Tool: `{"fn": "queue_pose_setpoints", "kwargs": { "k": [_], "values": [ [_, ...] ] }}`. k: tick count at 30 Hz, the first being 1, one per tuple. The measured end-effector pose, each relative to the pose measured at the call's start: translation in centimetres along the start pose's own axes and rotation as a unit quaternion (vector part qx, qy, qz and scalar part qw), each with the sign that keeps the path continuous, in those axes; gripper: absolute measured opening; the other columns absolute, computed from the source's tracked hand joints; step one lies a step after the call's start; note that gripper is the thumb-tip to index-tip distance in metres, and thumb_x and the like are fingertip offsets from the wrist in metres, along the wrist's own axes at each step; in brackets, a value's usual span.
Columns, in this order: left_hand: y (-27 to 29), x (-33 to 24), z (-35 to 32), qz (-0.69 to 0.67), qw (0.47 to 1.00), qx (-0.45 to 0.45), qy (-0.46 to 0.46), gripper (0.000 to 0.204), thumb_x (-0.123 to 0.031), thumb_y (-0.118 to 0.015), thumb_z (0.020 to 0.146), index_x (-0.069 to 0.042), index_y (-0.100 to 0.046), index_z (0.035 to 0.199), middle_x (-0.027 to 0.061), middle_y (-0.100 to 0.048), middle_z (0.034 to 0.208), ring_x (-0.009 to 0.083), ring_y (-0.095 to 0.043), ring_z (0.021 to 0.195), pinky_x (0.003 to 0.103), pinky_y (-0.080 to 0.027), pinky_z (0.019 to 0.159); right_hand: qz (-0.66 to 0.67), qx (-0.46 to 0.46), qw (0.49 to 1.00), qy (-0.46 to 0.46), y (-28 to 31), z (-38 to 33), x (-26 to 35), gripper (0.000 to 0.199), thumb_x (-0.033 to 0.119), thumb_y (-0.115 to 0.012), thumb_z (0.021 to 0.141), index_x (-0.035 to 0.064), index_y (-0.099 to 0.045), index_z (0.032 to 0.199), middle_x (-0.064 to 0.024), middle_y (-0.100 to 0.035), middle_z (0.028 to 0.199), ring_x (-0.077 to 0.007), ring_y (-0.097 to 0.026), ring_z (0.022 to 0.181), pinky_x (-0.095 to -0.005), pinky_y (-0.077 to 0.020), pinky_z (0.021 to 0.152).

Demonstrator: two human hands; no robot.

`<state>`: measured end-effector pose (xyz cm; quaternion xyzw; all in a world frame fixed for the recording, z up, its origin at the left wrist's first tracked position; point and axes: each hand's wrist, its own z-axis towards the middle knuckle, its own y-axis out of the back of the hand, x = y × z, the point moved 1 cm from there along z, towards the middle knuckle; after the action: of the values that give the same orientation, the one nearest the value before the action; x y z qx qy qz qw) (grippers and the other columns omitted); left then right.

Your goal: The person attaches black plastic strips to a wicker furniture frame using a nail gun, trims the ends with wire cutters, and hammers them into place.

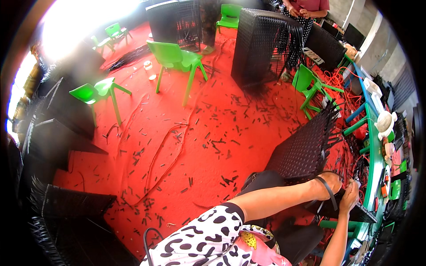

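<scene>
A red floor (111, 164) spread around the woven panel (297, 153), my landmark, a dark plaited sheet that leaned on a slant just ahead of me, loose strip ends bristling from its far right edge. Beyond it stood a tall black woven piece (254, 48), with another person (316, 9) behind that. To the right of the panel ran a green tabletop (375, 164) crowded with small things. A green chair (304, 79) stood beyond the panel, near its bristling corner.

Both my hands were close together at the near right end of the panel, above a lower dark section (364, 215); I could not tell whether the two were joined. My left hand (330, 181) reached across with its fingers partly hidden, so whether it gripped anything was unclear. My right hand (350, 196) was raised beside it, fingers drawn narrow, and what lay between them did not show. A flat dark strip (329, 189) curved across my left hand.

I judged the step to be working that strip into the weave; the next move seemed to call for steadying the work with one hand and drawing the strip snug with the other.

Smallest of all, dark offcuts (217, 146) littered the floor left of the panel.
</scene>
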<state>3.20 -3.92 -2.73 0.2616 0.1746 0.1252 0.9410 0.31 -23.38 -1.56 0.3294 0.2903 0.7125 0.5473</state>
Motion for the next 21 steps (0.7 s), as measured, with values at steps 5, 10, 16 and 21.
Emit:
{"fn": "queue_pose_setpoints", "kwargs": {
  "k": [5,10,16,21],
  "values": [
    [-0.5,0.1,0.0,0.002,1.000,0.013,0.006,0.011,-0.012,-0.052,0.075,-0.003,-0.057,0.072,0.0134,-0.055,0.061,0.0270,-0.057,0.055,0.038,-0.044,0.051,-0.018,-0.005,1.000,-0.001,-0.2,-0.1,-0.1,0.023,0.014,-0.041,0.091,0.0010,-0.060,0.097,-0.0163,-0.058,0.083,-0.0316,-0.057,0.074,-0.0398,-0.0440,0.066],
    [0.5,-0.4,-0.3,0.015,1.000,0.022,-0.002,0.012,-0.014,-0.054,0.069,-0.003,-0.057,0.073,0.0144,-0.054,0.061,0.0272,-0.055,0.054,0.038,-0.042,0.050,-0.027,-0.016,1.000,0.000,0.1,-0.4,0.6,0.023,0.015,-0.041,0.092,0.0011,-0.059,0.097,-0.0155,-0.057,0.083,-0.0313,-0.057,0.075,-0.0400,-0.0436,0.065],
    [0.6,-1.0,-0.5,0.064,0.998,0.007,0.009,0.013,-0.016,-0.055,0.065,-0.003,-0.055,0.069,0.0135,-0.050,0.062,0.0257,-0.053,0.054,0.037,-0.041,0.052,-0.016,-0.047,0.999,0.019,0.0,-1.0,0.4,0.021,0.014,-0.043,0.092,0.0007,-0.059,0.096,-0.0152,-0.056,0.082,-0.0333,-0.056,0.075,-0.0414,-0.0430,0.065],
    [1.6,-1.2,-0.3,0.044,0.999,-0.027,0.012,0.011,-0.016,-0.055,0.065,-0.005,-0.053,0.067,0.0115,-0.048,0.064,0.0249,-0.052,0.057,0.035,-0.038,0.052,-0.020,-0.047,0.999,0.012,-0.1,-1.2,0.2,0.020,0.012,-0.043,0.091,0.0002,-0.058,0.096,-0.0154,-0.057,0.082,-0.0349,-0.056,0.077,-0.0425,-0.0428,0.065]
  ]
}}
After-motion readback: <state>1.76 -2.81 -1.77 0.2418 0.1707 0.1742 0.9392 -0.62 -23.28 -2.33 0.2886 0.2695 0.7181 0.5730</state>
